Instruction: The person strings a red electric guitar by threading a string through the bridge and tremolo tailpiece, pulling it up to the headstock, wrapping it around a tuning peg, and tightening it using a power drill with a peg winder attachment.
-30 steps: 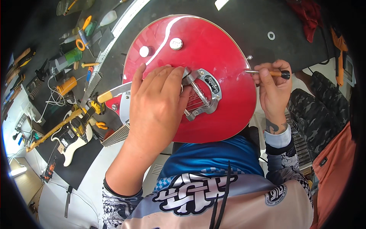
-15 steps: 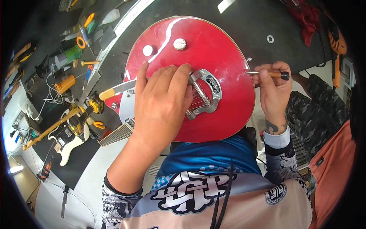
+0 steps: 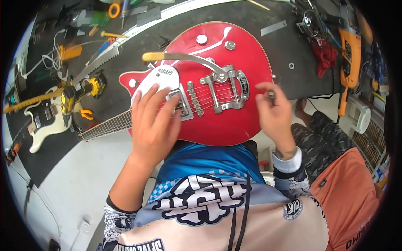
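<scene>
The 2 forearms [image 3: 130,178] are extending from below, the left hand [image 3: 155,121] pointing its fingers away from the person and the right hand [image 3: 274,111] angling inward. The red guitar [image 3: 217,125] is lying mostly between and beyond the hands, its neck [image 3: 108,126] running leftward from the left hand. The left hand is holding its fingers loosely spread over the pickup [image 3: 187,108] and white pickguard [image 3: 163,76]; contact is not clear. The right hand is closing around a small tool [image 3: 271,96], mostly hidden, near the metal tailpiece [image 3: 226,106].
</scene>
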Demonstrator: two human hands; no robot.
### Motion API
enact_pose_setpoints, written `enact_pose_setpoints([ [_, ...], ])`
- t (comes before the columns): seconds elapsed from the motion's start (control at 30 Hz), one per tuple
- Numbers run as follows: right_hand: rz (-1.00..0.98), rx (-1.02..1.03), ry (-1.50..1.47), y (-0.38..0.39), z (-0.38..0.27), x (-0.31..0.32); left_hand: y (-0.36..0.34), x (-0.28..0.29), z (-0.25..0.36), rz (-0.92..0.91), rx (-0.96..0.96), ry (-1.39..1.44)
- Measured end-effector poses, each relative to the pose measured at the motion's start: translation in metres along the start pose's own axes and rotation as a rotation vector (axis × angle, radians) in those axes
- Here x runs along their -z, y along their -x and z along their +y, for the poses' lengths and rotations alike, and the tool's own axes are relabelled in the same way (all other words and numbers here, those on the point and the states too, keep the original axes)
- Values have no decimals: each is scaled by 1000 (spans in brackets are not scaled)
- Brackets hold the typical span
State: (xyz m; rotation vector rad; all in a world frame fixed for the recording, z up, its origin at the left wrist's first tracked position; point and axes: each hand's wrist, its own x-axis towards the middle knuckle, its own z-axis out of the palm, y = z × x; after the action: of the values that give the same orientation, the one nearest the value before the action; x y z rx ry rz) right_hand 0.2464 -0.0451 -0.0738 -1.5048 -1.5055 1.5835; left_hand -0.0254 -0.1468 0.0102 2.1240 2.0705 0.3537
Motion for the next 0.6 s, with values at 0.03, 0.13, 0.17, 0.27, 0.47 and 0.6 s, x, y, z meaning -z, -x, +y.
enact_pose_setpoints([
  [0.03,36,109,156,-3,-1,-12,21,5,-9,16,64,-5],
  [0.13,128,210,82,-6,11,-43,84,14,-44,60,220,-25],
  [0.17,124,225,97,-5,8,-48,108,15,-57,87,277,-68],
  [0.27,148,202,199,1,2,-63,172,25,-94,155,477,-52],
  [0.47,210,142,53,-1,7,-76,280,47,-197,256,695,-85],
  [0.6,277,172,59,-6,23,-79,329,71,-271,267,716,-93],
])
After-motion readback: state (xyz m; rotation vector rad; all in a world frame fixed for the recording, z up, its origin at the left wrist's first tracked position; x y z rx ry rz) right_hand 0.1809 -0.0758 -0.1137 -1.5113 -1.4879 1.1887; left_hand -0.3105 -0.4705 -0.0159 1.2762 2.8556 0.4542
